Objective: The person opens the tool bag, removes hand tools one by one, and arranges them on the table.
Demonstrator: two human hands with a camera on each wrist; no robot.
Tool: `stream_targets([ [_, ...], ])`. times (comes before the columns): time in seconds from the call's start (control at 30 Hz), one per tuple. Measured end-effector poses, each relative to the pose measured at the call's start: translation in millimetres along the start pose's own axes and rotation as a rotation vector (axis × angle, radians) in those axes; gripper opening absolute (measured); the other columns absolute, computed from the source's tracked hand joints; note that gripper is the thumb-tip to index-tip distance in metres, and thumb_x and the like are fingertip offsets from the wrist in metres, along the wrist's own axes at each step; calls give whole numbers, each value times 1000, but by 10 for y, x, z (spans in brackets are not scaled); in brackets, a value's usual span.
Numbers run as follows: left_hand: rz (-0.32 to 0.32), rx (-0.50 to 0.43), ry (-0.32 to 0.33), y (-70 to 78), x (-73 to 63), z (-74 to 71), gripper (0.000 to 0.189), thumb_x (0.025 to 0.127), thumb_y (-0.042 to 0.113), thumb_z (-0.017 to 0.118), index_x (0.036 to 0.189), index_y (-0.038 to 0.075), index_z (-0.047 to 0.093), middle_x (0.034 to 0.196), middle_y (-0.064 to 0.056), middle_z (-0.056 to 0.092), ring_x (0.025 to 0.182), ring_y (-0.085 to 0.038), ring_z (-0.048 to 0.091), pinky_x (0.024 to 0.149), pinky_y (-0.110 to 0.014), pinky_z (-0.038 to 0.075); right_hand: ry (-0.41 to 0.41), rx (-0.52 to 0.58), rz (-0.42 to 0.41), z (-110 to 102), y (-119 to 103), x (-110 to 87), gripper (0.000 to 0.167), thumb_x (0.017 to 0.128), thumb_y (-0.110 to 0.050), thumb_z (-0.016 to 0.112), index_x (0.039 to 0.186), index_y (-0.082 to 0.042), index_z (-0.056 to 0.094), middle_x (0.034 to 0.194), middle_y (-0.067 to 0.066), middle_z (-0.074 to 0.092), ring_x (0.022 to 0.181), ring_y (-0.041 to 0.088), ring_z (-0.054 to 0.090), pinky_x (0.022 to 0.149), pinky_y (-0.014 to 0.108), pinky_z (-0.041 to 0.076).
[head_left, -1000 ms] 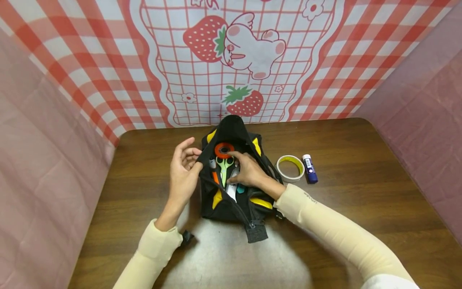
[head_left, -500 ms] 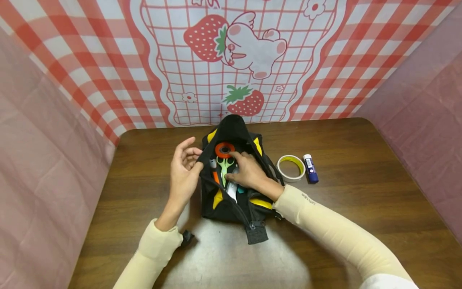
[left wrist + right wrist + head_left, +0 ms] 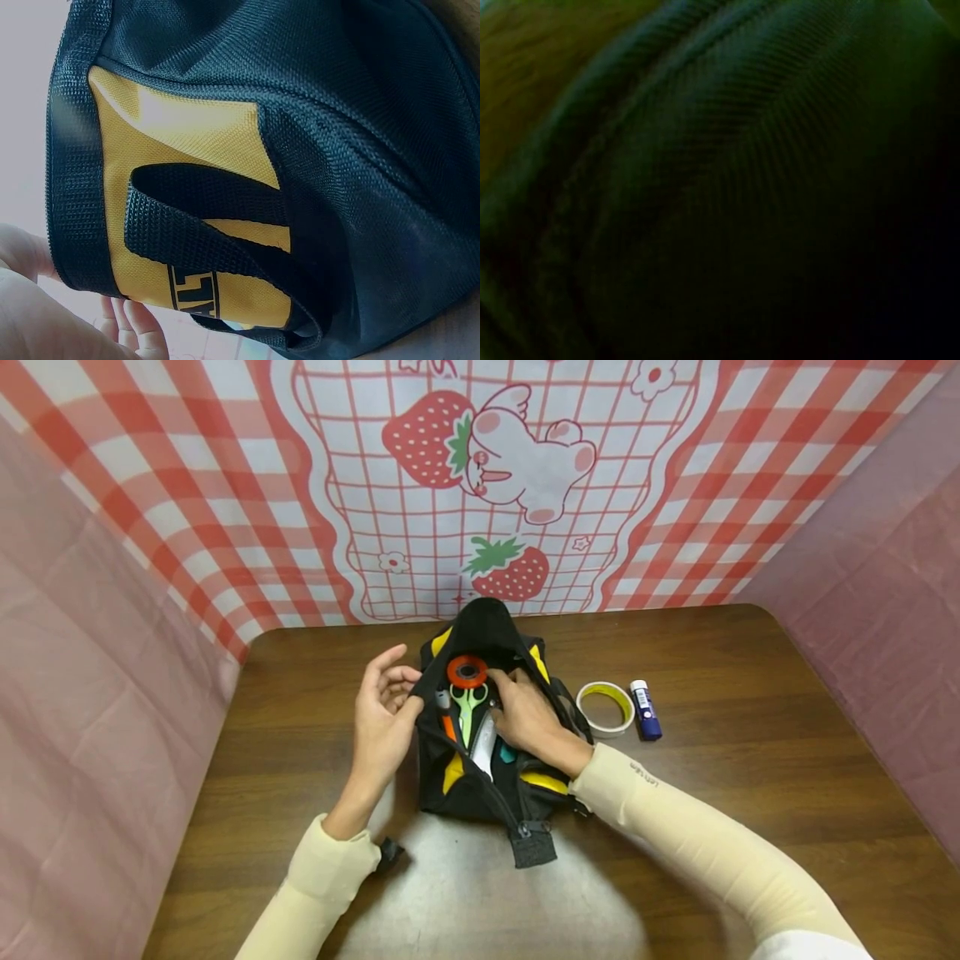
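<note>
Pinching the bag [image 3: 468, 797] near the far edge of the bench [image 3: 300, 718] with my left grip [image 3: 381, 714], I risk snagging the scissors [image 3: 466, 720] if my right grip [image 3: 527, 717], its hold hidden inside, lifts out carelessly.

Table [image 3: 735, 693]: brown wood-grain top, rounded corners at far left and far right, pale glare [image 3: 487, 902] across the near middle. Black bag [image 3: 465, 797] with yellow panels sits gaping on it, far middle; its dark tab [image 3: 535, 850] points near, contact with the top unclear. Just right of the bag, a tape roll [image 3: 603, 731], flat, whitish outside, yellow inside. Right again, a purple-blue glue stick [image 3: 646, 711] on its side, white cap far; whether roll and stick touch, cannot tell
</note>
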State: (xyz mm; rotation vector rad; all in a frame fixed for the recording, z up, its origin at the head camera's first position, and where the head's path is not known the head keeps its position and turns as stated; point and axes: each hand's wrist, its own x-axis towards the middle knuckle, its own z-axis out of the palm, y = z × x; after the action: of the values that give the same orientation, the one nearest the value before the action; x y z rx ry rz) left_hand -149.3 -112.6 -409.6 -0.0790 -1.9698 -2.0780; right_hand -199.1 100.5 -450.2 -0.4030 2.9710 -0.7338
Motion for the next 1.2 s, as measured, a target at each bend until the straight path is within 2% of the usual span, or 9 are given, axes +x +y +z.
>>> stream_targets([
  [0.23,3,-2,-1,-1,-3,0,66,88,-19,60,151,-1,57,111,-12,67,98,-17,63,84,-21,51,-68,60,-44,-17,13,10,79,85,13,64,161,-7,55,134,28,63,110,40,64,87,46,50],
  [0.43,0,2,-4,2,-13,5,66,89,-18,60,152,2,58,113,-13,67,98,-17,63,85,-21,51,-74,88,-78,-17,30,7,84,80,18,64,160,-7,57,136,27,62,115,40,63,86,44,48],
  [0.67,3,2,-1,4,-12,6,65,89,-18,60,151,1,58,112,-13,67,98,-17,63,84,-22,51,-49,118,-126,-20,64,-7,71,92,10,72,159,-5,57,135,27,61,105,37,64,86,48,52],
  [0.8,4,2,-4,6,-13,5,65,89,-18,60,151,1,58,112,-13,67,98,-16,63,84,-22,51,-19,126,-110,-19,64,-8,67,95,5,75,159,-5,57,139,28,60,110,40,65,90,51,54],
  [0.93,4,3,-7,6,-14,3,65,89,-18,60,151,2,58,113,-14,67,98,-17,63,84,-21,51,-17,94,-69,-8,60,-11,68,99,-4,77,162,-4,53,143,30,57,105,41,67,86,52,55],
  [1.03,2,3,-5,6,-12,2,65,89,-18,60,151,2,58,112,-13,67,98,-17,63,84,-21,51,-20,58,-43,0,62,-16,66,102,-9,75,163,-3,50,145,32,56,109,43,68,91,54,57],
  [1.2,-2,5,2,7,-7,0,65,89,-18,60,151,2,58,111,-12,67,98,-16,63,84,-21,51,-9,32,-19,5,76,-9,67,102,-8,75,163,0,49,147,35,56,125,48,64,106,58,53],
])
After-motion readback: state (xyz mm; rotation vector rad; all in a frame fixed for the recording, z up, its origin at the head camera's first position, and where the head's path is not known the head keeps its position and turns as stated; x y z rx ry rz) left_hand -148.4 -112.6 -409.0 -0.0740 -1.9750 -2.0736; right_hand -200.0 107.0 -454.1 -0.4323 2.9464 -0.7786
